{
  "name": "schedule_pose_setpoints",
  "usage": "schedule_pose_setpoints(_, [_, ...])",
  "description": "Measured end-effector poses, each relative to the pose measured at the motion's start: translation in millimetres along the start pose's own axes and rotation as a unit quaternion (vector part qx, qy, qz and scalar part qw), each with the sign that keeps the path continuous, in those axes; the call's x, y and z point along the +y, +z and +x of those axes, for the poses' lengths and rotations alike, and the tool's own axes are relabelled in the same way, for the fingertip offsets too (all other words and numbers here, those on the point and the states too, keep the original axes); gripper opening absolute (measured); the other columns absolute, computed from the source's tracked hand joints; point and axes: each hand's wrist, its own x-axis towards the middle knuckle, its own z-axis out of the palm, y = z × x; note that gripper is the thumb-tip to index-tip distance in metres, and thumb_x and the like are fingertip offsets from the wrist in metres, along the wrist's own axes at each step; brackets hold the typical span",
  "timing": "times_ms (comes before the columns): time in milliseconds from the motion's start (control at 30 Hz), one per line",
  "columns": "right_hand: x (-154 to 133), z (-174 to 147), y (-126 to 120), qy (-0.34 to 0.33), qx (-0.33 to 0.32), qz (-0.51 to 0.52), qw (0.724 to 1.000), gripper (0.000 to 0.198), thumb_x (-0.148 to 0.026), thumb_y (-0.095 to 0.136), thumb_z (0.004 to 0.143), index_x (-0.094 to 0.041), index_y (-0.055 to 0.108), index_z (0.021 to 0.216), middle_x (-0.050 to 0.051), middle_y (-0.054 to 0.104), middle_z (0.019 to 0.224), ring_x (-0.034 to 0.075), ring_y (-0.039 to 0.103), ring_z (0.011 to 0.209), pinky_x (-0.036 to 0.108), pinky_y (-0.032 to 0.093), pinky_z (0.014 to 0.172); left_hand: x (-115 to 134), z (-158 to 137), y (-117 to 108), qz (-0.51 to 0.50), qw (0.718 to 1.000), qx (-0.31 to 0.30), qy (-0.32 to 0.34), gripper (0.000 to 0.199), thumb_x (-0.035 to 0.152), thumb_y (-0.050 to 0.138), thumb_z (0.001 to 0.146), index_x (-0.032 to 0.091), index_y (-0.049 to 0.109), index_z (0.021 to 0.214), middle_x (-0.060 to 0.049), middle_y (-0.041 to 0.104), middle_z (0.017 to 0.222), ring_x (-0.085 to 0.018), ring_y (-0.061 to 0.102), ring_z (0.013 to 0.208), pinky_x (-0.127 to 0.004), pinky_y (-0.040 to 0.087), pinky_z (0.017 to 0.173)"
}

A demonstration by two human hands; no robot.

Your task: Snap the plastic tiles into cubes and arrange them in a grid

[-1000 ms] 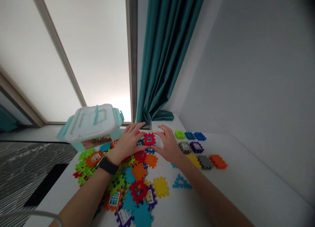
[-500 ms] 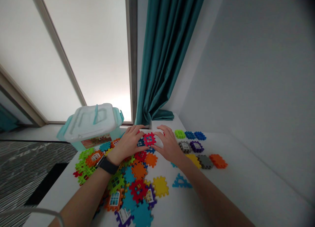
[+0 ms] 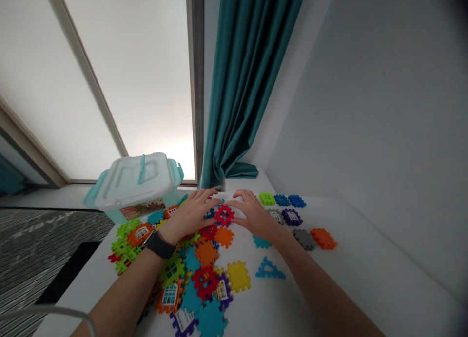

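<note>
A red square interlocking tile [image 3: 224, 215] with a window cut-out sits between my hands at the far end of the tile pile. My left hand [image 3: 193, 214], with a dark watch on the wrist, has its curved fingers and thumb at the tile's left side. From the right, my right hand [image 3: 253, 215] has a finger at the tile's upper edge and its thumb near the right edge. Both hands appear to grip it; the exact contact is too small to see. Just below lie another red tile [image 3: 208, 231] and an orange tile [image 3: 224, 236].
Loose tiles, including a large blue one [image 3: 212, 318] and a yellow one [image 3: 238, 276], cover the table's left half. A lidded plastic box [image 3: 137, 181] stands at back left. Sorted tiles, among them orange [image 3: 323, 239] and purple [image 3: 292, 217], lie right, near a blue triangle [image 3: 269, 269].
The red tile has come slightly nearer and has turned a little. My right hand has shifted slightly right and down; the left has moved a little lower.
</note>
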Motion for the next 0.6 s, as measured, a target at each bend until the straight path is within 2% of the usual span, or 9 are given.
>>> schedule_pose_setpoints(200, [0.5, 0.4, -0.3, -0.011, -0.013, -0.005, 1.000, 0.043, -0.020, 0.074, 0.086, -0.027, 0.063, 0.127, 0.012, 0.057, 0.131, 0.031, 0.050, 0.128, 0.055, 0.043, 0.108, 3.8, 0.7, -4.3, -0.020, 1.000, -0.004, 0.003, 0.041, 0.034, 0.072, 0.088, 0.025, 0.060, 0.127, -0.011, 0.052, 0.141, -0.032, 0.051, 0.129, -0.050, 0.045, 0.107])
schedule_pose_setpoints(400, [-0.7, 1.0, 1.2, -0.001, 0.004, 0.000, 1.000, 0.026, -0.020, 0.065, 0.092, -0.024, 0.066, 0.118, 0.013, 0.060, 0.128, 0.030, 0.054, 0.123, 0.054, 0.047, 0.105, 2.3, 0.0, -3.4, -0.018, 1.000, 0.004, -0.017, 0.040, 0.036, 0.074, 0.087, 0.025, 0.059, 0.122, -0.011, 0.055, 0.134, -0.032, 0.055, 0.123, -0.049, 0.046, 0.105])
schedule_pose_setpoints(600, [-8.6, 2.5, -0.5, 0.017, 0.044, 0.007, 0.999, 0.046, -0.021, 0.063, 0.089, -0.023, 0.054, 0.135, 0.015, 0.057, 0.131, 0.032, 0.053, 0.125, 0.055, 0.046, 0.107, 0.5, 1.6, -0.3, -0.021, 0.997, 0.061, -0.047, 0.040, 0.038, 0.078, 0.084, 0.022, 0.055, 0.113, -0.012, 0.054, 0.131, -0.031, 0.056, 0.121, -0.048, 0.050, 0.102])
